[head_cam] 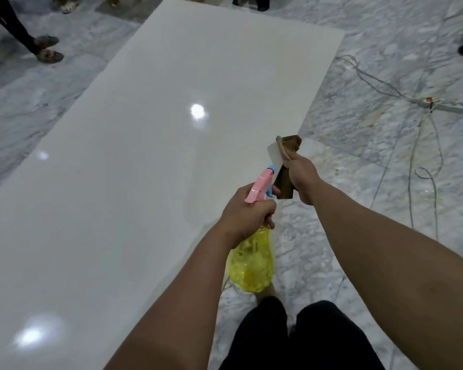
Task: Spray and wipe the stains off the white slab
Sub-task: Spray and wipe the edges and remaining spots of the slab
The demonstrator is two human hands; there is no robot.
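White and glossy, the slab (155,161) lies flat on the marble floor (372,76) and fills most of our view, stretching away from our feet toward the far side of the room. We see ceiling lights mirrored in it, and near its right edge, just ahead of our hands, a faint yellowish smear that may be a stain or a wet patch; we cannot tell which. No spray droplets or wipe tracks show plainly, so we judge the work to be at its start or between passes, with spraying and wiping left to do.

Next in size, the spray bottle (251,265) hangs over the slab's near right edge. Its clear yellow body looks roughly half full of yellow liquid, with foam or bubbles inside. Our left hand (245,213) wraps its neck, fingers curled under the pink trigger head, nozzle aimed at the slab.

Smallest, the brown cloth (286,182) is bunched in our right hand (302,177), gripped together with a pale flat piece we cannot identify, held above the slab's right edge.
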